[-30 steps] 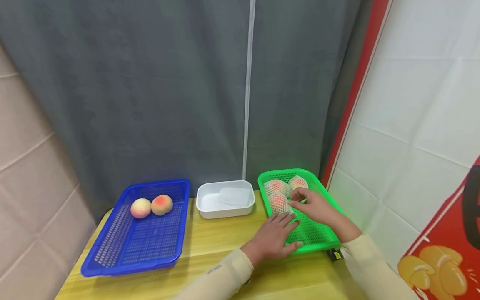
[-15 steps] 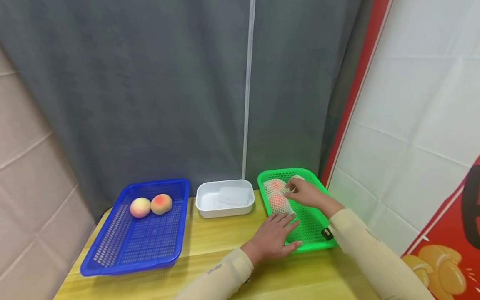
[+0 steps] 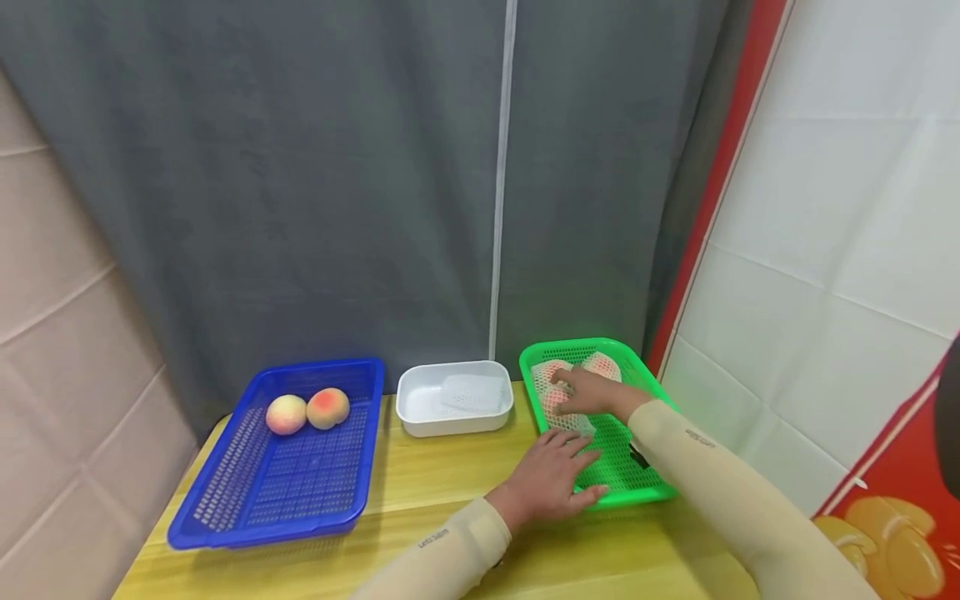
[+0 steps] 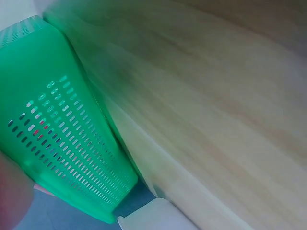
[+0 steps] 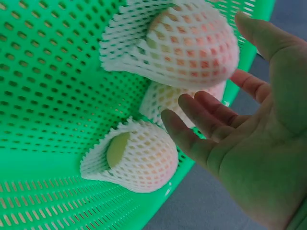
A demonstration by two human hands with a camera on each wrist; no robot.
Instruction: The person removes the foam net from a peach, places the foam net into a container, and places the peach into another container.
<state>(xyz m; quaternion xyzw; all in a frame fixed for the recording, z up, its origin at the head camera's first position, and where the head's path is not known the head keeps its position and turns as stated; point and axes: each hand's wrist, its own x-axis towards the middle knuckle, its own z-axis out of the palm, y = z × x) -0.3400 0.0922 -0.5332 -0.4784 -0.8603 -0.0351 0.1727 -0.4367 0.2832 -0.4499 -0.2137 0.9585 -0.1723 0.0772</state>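
The right hand (image 3: 596, 393) is over the near peach (image 5: 201, 52), its grip wide, thumb to one side and fingers to the other; whether skin meets netting I cannot tell. That peach lies in the green basket (image 3: 626, 498), towards its left side, just in front of two more netted ones (the left peach (image 3: 547, 371) and the right peach (image 3: 602, 365)). The left hand (image 3: 543, 475) rests at the basket's near left rim, fingers spread, its grip holding nothing. Further left on the counter (image 3: 420, 467) are a white tub (image 3: 454, 427) and a blue basket (image 3: 307, 492) holding two bare peaches (image 3: 327, 408).
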